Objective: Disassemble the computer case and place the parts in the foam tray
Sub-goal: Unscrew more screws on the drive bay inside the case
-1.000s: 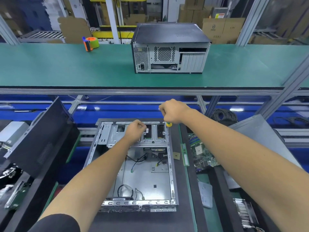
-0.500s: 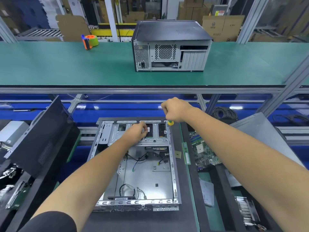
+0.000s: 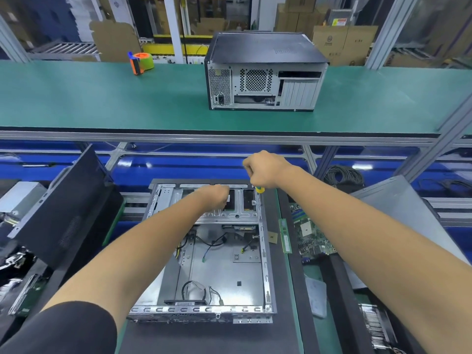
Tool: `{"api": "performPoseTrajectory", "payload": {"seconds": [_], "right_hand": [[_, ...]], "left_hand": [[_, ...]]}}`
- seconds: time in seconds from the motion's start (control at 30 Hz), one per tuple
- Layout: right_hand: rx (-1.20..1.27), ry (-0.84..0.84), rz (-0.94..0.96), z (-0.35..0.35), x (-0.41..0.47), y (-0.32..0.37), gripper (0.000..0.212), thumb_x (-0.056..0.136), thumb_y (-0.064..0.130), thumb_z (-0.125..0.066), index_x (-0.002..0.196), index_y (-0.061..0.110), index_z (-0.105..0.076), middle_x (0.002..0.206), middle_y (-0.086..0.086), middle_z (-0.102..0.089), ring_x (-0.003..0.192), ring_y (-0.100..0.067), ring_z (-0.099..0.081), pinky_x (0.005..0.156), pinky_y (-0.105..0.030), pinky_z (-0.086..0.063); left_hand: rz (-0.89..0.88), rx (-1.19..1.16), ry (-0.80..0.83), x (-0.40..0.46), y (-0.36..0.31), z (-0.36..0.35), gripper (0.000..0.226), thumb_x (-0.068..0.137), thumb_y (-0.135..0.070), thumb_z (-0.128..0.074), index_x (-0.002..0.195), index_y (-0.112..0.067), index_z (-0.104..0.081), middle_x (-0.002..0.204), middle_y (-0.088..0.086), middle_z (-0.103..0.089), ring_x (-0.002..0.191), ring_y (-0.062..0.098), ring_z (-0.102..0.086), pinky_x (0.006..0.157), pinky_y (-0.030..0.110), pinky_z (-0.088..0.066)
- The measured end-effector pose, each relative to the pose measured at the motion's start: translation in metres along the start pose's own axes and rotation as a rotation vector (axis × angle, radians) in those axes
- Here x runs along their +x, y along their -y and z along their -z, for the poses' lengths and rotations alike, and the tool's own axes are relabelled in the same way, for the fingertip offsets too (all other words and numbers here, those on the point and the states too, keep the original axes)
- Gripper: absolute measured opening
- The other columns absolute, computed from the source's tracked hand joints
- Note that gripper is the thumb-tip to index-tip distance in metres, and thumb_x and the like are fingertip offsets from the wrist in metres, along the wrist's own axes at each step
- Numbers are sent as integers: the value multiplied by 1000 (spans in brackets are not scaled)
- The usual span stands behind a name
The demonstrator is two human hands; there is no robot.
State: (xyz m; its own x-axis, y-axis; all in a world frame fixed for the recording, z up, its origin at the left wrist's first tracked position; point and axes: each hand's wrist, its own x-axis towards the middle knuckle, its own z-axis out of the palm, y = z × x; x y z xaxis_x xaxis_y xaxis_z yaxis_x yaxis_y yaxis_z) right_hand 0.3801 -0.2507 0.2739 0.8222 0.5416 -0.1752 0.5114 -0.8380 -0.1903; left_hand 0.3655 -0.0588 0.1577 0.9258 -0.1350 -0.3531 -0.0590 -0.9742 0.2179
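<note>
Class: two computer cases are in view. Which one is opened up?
The near case under the hands, lying flat with cables exposed; the case on the green bench is closed.

Open computer case (image 3: 219, 264) flat on bench — interior stripped, cables loose

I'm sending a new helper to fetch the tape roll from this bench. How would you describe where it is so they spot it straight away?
Look at the long green shelf running across the back, above the open computer case. A closed black computer stands near its middle; the tape roll sits alone to the left of it, by the far edge. It is the only brightly coloured thing up there: green tape in an orange holder.
</note>
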Motion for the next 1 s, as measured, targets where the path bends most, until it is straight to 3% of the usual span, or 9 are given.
{"api": "performPoseTrajectory", "payload": {"seconds": [0.1,0.2,0.33,0.5,0.63,0.73,0.87,1.0], "right_hand": [[-4,-2,-1,0,0,0,17,72,1,-55,73,18,-52,85,-9,-69,74,-27,-59,56,-30,-40],[-2,3,-1,-1,0,0,17,71,1,-55,73,18,-52,83,-8,-68,72,-25,-57,55,-29,-40],[0,5,6,-1,1,0,17,70,1,-54,73,17,-53,82,-8,-67,72,-26,-58,55,-30,-40],[4,-2,9,-1,0,-2,16,72,1,-56,74,16,-54,82,-7,-67,76,-28,-62,55,-29,-41],[9,8,9,1,-2,-3,15,73,1,-56,75,16,-54,85,-9,-68,82,-30,-65,58,-33,-44],[-16,13,13,3,-2,2,15,74,1,-55,76,16,-54,85,-8,-68,77,-29,-61,59,-31,-43],[-121,26,27,3,-4,11,15,74,4,-56,80,18,-55,80,-1,-64,73,-23,-57,60,-31,-40],[-89,-29,-10,-1,-6,15,15,73,9,-60,77,22,-54,80,3,-66,73,-21,-60,56,-28,-36]], "left_hand": [[-15,90,26,-4,-2,-2,28,106,-21,-36,79,-26,-37,95,8,-50,90,26,-48,87,42,-45],[25,15,11,-4,-4,-7,4,102,-7,-40,102,-9,-44,87,19,-62,74,28,-51,67,44,-43],[-14,44,-4,-7,-3,-7,14,99,-5,-40,112,1,-43,92,21,-69,66,28,-52,61,37,-38],[-72,74,-20,-10,1,-13,13,100,-7,-41,111,0,-42,95,21,-68,83,36,-65,67,43,-44],[-143,-23,6,-12,9,-7,17,106,-15,-44,115,-1,-45,100,19,-67,91,36,-63,77,45,-47],[-132,-211,-6,-17,24,-2,21,107,-24,-51,117,-7,-47,96,15,-66,79,27,-60,75,42,-49],[64,-629,-103,-22,35,-7,12,107,-20,-45,109,-9,-47,83,7,-56,67,18,-47,60,33,-39],[197,-1171,58,-28,40,-14,18,105,-8,-37,100,-6,-54,75,3,-46,59,12,-37,53,26,-30]]}}
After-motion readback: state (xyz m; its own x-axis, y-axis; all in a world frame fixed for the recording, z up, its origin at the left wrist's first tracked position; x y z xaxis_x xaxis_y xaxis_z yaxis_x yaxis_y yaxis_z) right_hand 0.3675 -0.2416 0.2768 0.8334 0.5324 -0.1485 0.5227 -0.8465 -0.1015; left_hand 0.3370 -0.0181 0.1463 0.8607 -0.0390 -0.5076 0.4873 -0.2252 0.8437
